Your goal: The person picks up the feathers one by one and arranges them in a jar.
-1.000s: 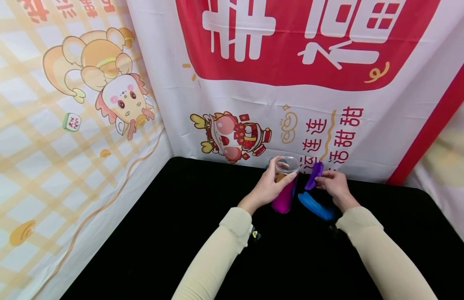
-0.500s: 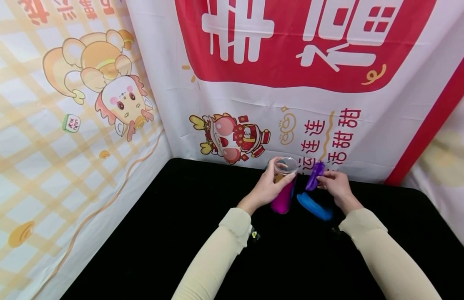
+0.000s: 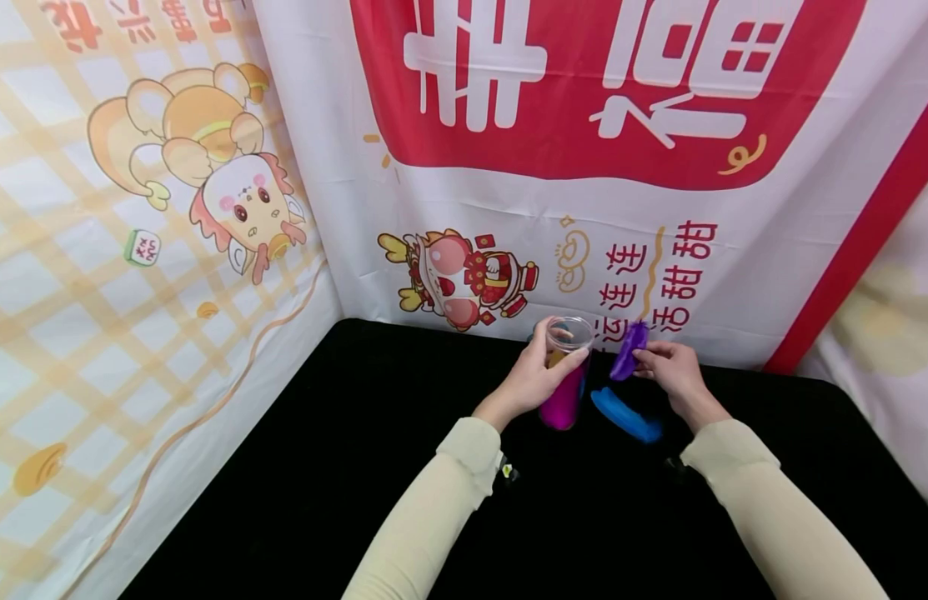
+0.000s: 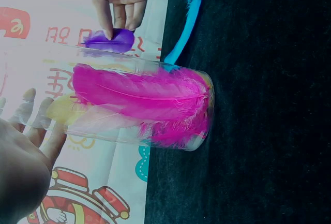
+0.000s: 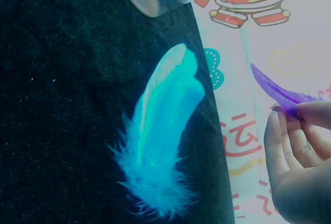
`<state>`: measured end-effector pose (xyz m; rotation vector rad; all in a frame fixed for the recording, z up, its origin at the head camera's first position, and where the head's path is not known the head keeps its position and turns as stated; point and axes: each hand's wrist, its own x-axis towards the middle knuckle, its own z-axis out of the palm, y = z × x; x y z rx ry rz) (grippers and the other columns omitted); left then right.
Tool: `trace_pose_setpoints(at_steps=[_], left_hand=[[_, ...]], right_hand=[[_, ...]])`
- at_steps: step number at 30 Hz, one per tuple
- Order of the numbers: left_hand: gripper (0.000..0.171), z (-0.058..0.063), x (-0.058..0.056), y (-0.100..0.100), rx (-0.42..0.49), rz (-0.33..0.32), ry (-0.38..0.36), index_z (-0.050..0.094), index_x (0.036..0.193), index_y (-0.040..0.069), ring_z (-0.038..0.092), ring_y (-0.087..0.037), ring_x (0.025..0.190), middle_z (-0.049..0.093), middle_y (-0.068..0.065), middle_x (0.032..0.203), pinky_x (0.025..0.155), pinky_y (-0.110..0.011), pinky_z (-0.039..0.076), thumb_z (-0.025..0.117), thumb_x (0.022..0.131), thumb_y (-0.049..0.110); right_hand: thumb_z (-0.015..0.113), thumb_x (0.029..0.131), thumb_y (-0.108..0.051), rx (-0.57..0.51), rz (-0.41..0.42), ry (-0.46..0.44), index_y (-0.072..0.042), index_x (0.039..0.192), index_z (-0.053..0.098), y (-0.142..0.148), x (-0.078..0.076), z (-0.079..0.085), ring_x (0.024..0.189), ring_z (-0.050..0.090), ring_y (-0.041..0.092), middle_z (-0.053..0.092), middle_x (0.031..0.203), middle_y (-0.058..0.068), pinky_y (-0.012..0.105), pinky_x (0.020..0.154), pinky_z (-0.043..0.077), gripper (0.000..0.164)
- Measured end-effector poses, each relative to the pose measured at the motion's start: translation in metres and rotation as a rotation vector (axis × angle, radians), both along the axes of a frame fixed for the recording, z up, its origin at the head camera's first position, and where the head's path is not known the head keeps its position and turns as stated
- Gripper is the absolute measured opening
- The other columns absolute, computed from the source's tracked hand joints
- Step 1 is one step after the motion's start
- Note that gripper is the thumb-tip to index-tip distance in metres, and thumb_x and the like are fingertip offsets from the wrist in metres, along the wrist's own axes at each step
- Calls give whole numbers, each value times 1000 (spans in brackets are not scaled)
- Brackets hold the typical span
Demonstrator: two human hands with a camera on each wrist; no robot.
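My left hand grips a clear plastic cylinder near its open rim. Inside it are magenta feathers, a yellow feather and a pale pinkish one. A purple feather is pinched between the thumb and fingers of my right hand, just right of the cylinder and apart from it. On the black cloth below that hand lies a blue feather, its fluffy end toward the person in the head view.
A black cloth covers the table. Behind its far edge hangs a white and red printed curtain. A yellow-checked printed sheet hangs along the left side.
Both hands hold nearly the same pose, with the cylinder and purple feather still in them. The whole head view has shifted slightly.
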<state>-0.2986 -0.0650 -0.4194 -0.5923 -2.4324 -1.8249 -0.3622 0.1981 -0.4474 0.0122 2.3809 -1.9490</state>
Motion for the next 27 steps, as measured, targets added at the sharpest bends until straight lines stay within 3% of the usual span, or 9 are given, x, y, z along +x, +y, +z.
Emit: trace_pose_setpoints(at_steps=[8,17,27], left_hand=[[65,-1,0,-1,-5,4,5,28,154,24,51,-9,128,54,8,137,113,-38,39,61,102,45],[64,2,0,0,0,-4,16,28,153,23,50,-10,129,53,7,137,116,-49,36,61,102,43],[65,0,-1,0,-6,5,30,29,153,20,51,-12,128,54,-3,142,115,-44,38,62,102,43]], right_hand=[[66,100,-12,-78,32,42,14,125,58,0,3,9,79,71,10,73,88,-7,34,85,60,37],[68,98,-7,-144,54,103,12,111,62,-1,7,20,75,71,12,73,84,-5,31,77,61,23],[70,98,-12,-91,45,103,8,110,65,-5,16,40,76,71,11,74,85,-8,27,74,60,23]])
